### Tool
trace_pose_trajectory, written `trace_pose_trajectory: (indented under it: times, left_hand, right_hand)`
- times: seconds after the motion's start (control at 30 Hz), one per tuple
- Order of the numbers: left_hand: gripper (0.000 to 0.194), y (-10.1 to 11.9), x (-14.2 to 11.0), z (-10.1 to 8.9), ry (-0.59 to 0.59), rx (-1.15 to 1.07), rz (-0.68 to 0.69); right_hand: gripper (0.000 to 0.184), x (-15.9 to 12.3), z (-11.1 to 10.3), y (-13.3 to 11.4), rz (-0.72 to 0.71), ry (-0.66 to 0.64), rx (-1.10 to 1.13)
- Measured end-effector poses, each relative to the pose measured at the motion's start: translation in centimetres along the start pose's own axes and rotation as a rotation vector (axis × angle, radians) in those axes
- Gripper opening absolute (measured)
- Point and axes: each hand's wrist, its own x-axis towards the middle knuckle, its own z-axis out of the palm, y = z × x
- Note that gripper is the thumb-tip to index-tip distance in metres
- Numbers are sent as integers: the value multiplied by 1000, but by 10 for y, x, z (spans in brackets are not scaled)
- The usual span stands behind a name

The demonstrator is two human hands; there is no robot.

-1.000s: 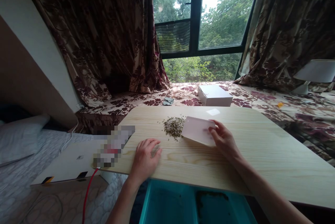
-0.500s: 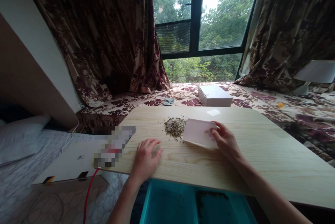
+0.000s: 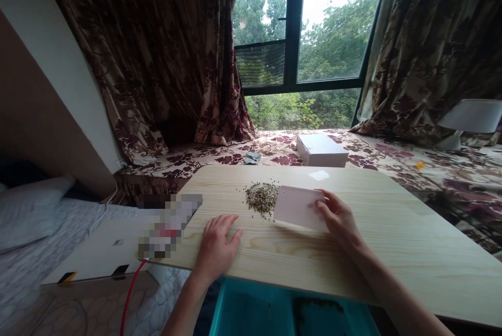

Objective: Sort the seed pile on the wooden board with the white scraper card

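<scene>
A small pile of greenish-brown seeds or beans mixed with white grains (image 3: 261, 198) lies on the pale wooden table (image 3: 400, 236), a few bits scattered around it. My right hand (image 3: 337, 215) pinches the right end of a thin, flat, white plastic sheet (image 3: 297, 206) between thumb and fingers. The sheet's left edge is right beside the pile. Palm down on the tabletop, my left hand (image 3: 218, 247) has its thumb apart from its fingers and holds nothing. It rests to the front left of the pile.
Below the table's front edge sits a turquoise divided bin (image 3: 254, 307), dark residue in its right compartment. A white box (image 3: 322, 150) stands on the window ledge behind the table. To the left are a blurred-out object, a red cable (image 3: 131, 294) and a large carton (image 3: 98, 252).
The camera has tipped up slightly, so everything appears lower. The white sheet shifts very little beside the pile and stays in my right hand. My left hand keeps its place on the table.
</scene>
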Motion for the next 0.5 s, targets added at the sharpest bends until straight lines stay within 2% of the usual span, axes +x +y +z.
trace_pose_trajectory:
  times: [0.27, 0.5]
  left_hand:
    - [25, 0, 0, -1, -21, -7, 13]
    - [24, -1, 0, 0, -14, -3, 20]
  right_hand:
    - [42, -1, 0, -1, 8, -9, -27]
    - [47, 0, 0, 0, -2, 11, -27]
